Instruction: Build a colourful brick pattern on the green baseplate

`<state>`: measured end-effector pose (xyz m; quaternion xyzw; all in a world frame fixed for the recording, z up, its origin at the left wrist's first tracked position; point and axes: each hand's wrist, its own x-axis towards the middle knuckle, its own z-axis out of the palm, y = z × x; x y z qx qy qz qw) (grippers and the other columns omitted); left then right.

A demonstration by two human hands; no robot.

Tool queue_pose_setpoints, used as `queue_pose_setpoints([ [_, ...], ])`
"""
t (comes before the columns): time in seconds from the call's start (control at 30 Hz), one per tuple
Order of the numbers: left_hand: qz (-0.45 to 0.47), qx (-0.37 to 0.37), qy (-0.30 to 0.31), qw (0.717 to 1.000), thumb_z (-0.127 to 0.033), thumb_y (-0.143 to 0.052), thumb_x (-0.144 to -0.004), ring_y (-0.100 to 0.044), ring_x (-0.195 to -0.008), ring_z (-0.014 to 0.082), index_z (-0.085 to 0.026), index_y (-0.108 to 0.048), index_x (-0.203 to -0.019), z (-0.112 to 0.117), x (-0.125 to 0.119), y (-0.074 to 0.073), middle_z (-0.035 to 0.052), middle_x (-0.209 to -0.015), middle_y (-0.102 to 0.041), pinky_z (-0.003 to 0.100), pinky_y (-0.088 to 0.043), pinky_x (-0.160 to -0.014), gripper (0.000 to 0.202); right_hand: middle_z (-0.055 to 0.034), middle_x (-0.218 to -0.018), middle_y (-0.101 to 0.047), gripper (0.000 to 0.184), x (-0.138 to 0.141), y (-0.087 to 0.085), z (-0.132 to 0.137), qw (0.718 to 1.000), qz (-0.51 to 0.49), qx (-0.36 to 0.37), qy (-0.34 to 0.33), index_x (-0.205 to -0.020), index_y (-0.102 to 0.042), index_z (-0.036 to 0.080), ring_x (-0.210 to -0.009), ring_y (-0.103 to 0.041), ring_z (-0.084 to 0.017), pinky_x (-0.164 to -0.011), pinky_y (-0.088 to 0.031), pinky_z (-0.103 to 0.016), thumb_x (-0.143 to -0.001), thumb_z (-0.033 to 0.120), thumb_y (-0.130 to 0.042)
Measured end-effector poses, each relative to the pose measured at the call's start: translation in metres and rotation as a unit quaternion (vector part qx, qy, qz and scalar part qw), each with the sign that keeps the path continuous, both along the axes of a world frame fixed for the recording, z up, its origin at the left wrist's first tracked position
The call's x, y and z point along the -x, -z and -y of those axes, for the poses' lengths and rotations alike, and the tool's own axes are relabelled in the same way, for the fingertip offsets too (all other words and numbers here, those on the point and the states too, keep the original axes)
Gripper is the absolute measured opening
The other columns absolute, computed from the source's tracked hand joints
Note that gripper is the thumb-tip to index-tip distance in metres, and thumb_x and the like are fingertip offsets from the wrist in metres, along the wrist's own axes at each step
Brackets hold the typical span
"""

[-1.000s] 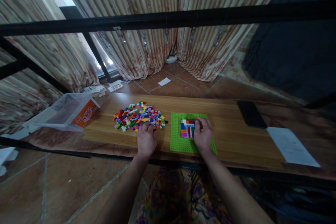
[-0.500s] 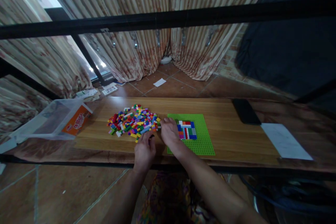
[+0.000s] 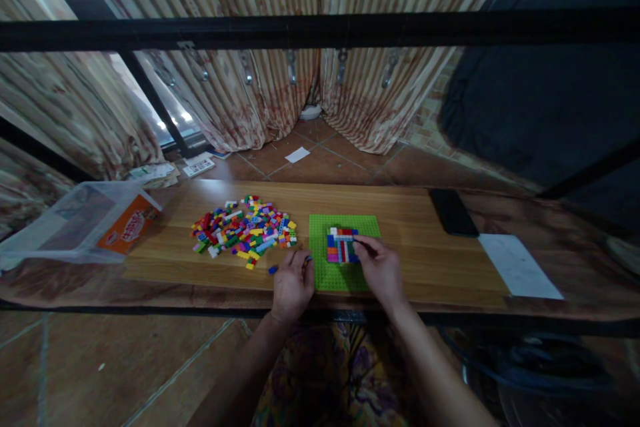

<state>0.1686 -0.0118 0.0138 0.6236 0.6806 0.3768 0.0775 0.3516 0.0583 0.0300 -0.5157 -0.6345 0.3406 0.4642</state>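
Note:
A green baseplate [image 3: 323, 277] lies on the wooden board with a squarish patch of coloured bricks [image 3: 342, 245] on it, in red, white, blue, orange and pink. My right hand [image 3: 383, 270] is closed in a pinch at the patch's right edge; its fingertips hide what they hold, if anything. My left hand [image 3: 293, 285] is by the baseplate's left edge, its fingers closed on a small blue brick [image 3: 309, 258], only partly visible. A loose blue brick [image 3: 273, 269] rests on the board just left of that hand. Farther left spreads a pile of mixed bricks [image 3: 245, 230].
A clear plastic bin [image 3: 65, 217] with an orange label stands at the far left. To the right lie a black phone-like slab [image 3: 453, 212] and a white sheet [image 3: 520, 265]. A black metal bar [image 3: 320, 30] crosses behind the board [image 3: 410, 240].
My right hand has moved right, from the baseplate's left side to the right edge of the brick patch. My left hand has shifted right, away from the pile. The view has shifted slightly.

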Motion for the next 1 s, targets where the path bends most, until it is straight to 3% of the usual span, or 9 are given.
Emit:
queue_pose_setpoints([
  [0.13, -0.02, -0.009, 0.011, 1.0, -0.018, -0.051, -0.089, -0.064, -0.092, 0.0204, -0.019, -0.06, -0.102, -0.012, -0.004, 0.006, 0.0076, -0.096, -0.067, 0.032, -0.052, -0.082, 0.016, -0.0101, -0.093, -0.071, 0.031, -0.025, 0.015, -0.016, 0.999, -0.002, 0.031, 0.03, -0.098, -0.073, 0.017, -0.083, -0.066, -0.023, -0.079, -0.053, -0.04, -0.083, 0.04, -0.059],
  [0.27, -0.031, -0.009, 0.006, 0.999, -0.019, -0.05, -0.09, -0.063, -0.092, 0.0205, -0.018, -0.06, -0.102, -0.015, -0.004, 0.011, 0.0074, -0.096, -0.066, 0.033, -0.051, -0.084, 0.016, -0.0115, -0.098, -0.07, 0.036, -0.029, 0.022, -0.024, 0.999, -0.013, 0.036, 0.024, -0.102, -0.071, 0.016, -0.078, -0.067, -0.021, -0.076, -0.054, -0.039, -0.086, 0.043, -0.054],
  [0.6, -0.038, -0.008, -0.004, 0.999, -0.02, -0.048, -0.09, -0.063, -0.09, 0.0204, -0.019, -0.061, -0.101, -0.014, -0.008, 0.015, 0.0075, -0.095, -0.065, 0.033, -0.052, -0.083, 0.017, -0.0092, -0.1, -0.072, 0.03, -0.002, -0.001, -0.04, 0.991, 0.115, -0.045, -0.058, -0.1, -0.072, 0.019, -0.092, -0.066, -0.021, -0.087, -0.051, -0.038, -0.089, 0.026, -0.044],
  [0.8, -0.048, -0.009, -0.009, 0.999, -0.019, -0.048, -0.09, -0.063, -0.092, 0.0209, -0.019, -0.061, -0.103, -0.014, -0.009, 0.016, 0.0076, -0.096, -0.065, 0.033, -0.051, -0.083, 0.018, -0.0073, -0.092, -0.07, 0.028, 0.006, 0.0, -0.049, 0.958, 0.228, -0.114, -0.134, -0.092, -0.073, 0.022, -0.091, -0.063, -0.022, -0.089, -0.049, -0.038, -0.087, 0.016, -0.046],
  [0.9, -0.053, -0.008, -0.011, 0.999, -0.018, -0.048, -0.091, -0.063, -0.091, 0.0207, -0.019, -0.061, -0.103, -0.014, -0.01, 0.016, 0.0075, -0.096, -0.065, 0.033, -0.051, -0.082, 0.018, -0.0053, -0.091, -0.069, 0.025, 0.005, 0.001, -0.046, 0.951, 0.232, -0.12, -0.167, -0.093, -0.073, 0.023, -0.092, -0.061, -0.021, -0.09, -0.048, -0.037, -0.085, 0.015, -0.051],
  [1.0, -0.058, -0.005, -0.015, 0.998, -0.018, -0.047, -0.091, -0.063, -0.088, 0.0204, -0.018, -0.061, -0.101, -0.014, -0.011, 0.015, 0.0073, -0.094, -0.066, 0.033, -0.051, -0.081, 0.017, -0.0063, -0.098, -0.068, 0.024, 0.0, 0.003, -0.042, 0.966, 0.201, -0.092, -0.136, -0.101, -0.071, 0.022, -0.091, -0.062, -0.021, -0.088, -0.05, -0.038, -0.083, 0.018, -0.055],
])
